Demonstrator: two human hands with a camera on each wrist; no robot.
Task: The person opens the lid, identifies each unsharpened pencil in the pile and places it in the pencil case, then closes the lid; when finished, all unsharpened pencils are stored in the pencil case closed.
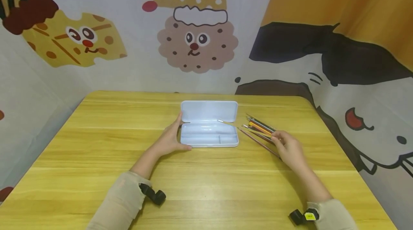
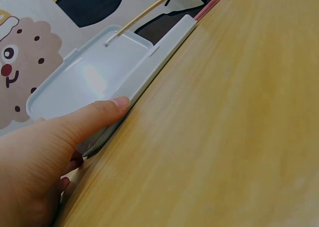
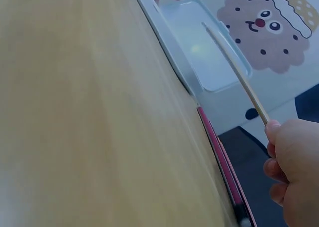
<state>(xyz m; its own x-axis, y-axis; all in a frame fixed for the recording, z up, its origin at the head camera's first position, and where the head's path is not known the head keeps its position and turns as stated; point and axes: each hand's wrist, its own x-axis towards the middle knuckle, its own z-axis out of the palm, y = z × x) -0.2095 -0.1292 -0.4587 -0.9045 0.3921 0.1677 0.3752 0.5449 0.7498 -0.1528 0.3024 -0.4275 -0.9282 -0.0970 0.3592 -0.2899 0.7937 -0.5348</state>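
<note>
An open white pencil case [image 1: 200, 139] lies on the table, its lid raised at the back and its tray divided into compartments. My left hand [image 1: 168, 138] grips the left end, thumb [image 2: 102, 116] along the front wall and fingers behind. Between thumb and fingers my right hand [image 1: 289, 149] pinches a slim yellow pencil [image 3: 241, 77] with a pale tip. That pencil slants up to the left, its tip overlapping the case's lid in the head view. Under the right hand, several pencils [image 1: 262, 126] lie in a loose bunch, a dark red one [image 1: 259, 143] nearest the front.
The wooden table [image 1: 200, 190] stretches out on both sides of the case and in front of it. Behind its far edge hangs a cloth [image 1: 135, 76] printed with cartoon figures. A small black wrist camera sits on each sleeve.
</note>
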